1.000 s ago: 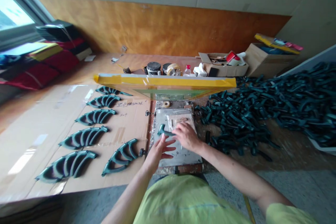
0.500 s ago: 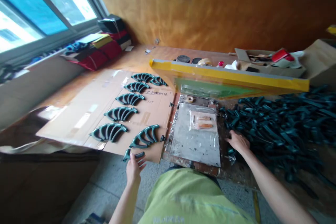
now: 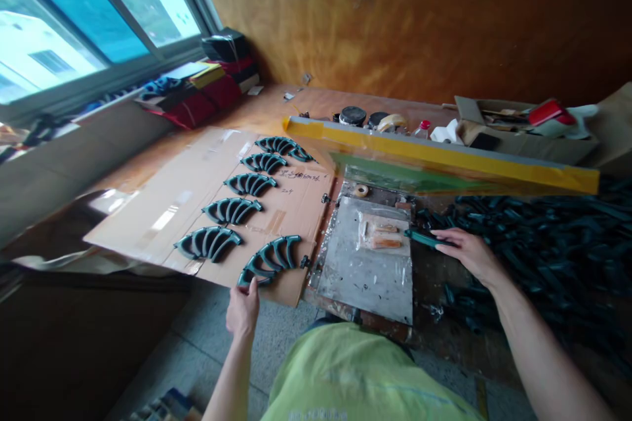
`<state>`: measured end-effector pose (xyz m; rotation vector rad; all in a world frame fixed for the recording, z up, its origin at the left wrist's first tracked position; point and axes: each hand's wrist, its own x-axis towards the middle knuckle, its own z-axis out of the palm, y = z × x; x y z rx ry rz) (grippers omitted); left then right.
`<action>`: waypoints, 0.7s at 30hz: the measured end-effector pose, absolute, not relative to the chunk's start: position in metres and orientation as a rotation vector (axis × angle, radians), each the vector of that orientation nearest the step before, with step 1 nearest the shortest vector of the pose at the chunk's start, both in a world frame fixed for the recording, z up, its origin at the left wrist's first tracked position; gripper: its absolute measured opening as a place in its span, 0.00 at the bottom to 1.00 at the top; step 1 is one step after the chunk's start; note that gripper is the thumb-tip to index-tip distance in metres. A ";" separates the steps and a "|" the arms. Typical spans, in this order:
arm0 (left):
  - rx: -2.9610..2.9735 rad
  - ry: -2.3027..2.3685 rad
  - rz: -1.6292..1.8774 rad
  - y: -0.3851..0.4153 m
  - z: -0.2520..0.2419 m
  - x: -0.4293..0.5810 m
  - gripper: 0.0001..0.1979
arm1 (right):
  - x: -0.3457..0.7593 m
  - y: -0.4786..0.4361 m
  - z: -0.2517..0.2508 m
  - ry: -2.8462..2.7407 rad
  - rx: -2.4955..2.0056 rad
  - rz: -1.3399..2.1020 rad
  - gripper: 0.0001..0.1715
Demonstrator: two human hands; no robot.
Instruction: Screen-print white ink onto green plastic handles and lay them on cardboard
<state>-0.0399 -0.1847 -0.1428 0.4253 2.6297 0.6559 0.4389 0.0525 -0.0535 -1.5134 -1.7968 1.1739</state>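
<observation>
My left hand [image 3: 243,308] is at the near edge of the cardboard sheet [image 3: 276,218], its thumb and fingers closed on a dark green handle-shaped part [image 3: 245,278] at the near end of a fanned row [image 3: 276,255]. Several more fanned rows of these curved, glossy parts [image 3: 207,243] lie further left and back on the cardboard. Over the right side of the metal plate [image 3: 365,283], my right hand [image 3: 469,251] grips another dark green handle-shaped part [image 3: 423,239], which points left. Beside that hand spreads a big loose heap of the same parts [image 3: 548,263].
A yellow-taped bar with a green panel [image 3: 444,156] crosses above the plate. On the plate lie orange-brown pieces in clear film [image 3: 385,242] and a tape roll [image 3: 362,191]. Behind stand dark round lids [image 3: 352,116] and a cardboard box [image 3: 518,128]. Red folders [image 3: 197,105] sit by the window.
My left hand has brought its part up against the fanned row. My right hand has come away from the heap, up and toward the plate, with a green part in it.
</observation>
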 end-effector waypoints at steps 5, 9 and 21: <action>0.688 2.846 0.431 -0.152 -0.132 0.009 0.32 | 0.386 0.055 -0.076 -2.049 -1.279 0.926 0.13; 0.618 2.790 0.378 -0.119 -0.130 0.030 0.37 | 0.363 0.056 -0.102 -2.205 -1.134 0.806 0.16; 0.558 2.886 0.318 -0.102 -0.146 0.021 0.26 | 0.344 0.050 -0.116 -2.479 -0.975 0.250 0.25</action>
